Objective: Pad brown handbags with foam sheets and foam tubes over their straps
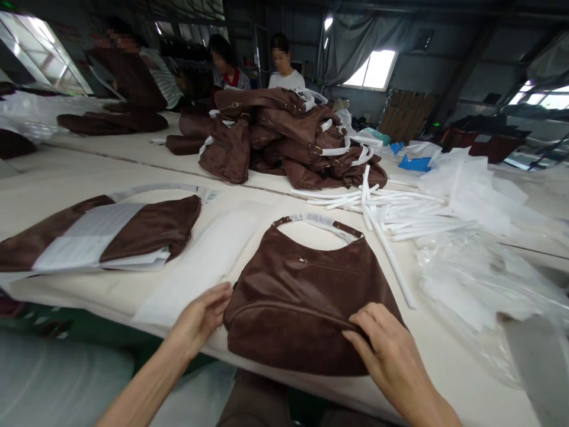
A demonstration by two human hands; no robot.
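A brown leather handbag [302, 290] lies flat on the pale table [444, 350] in front of me, its handle wrapped in white paper and pointing away. My left hand [202, 317] rests at the bag's left edge, fingers curled against the bag and a white paper sheet [200, 261] beneath it. My right hand [386, 350] presses on the bag's lower right corner, fingers bent and pinching the seam.
A second brown bag [133, 231] banded with white paper lies to the left. A heap of brown bags [284, 136] sits further back, white paper strips [391, 213] beside it. Clear plastic bags [480, 279] crowd the right. Three people stand at the far side.
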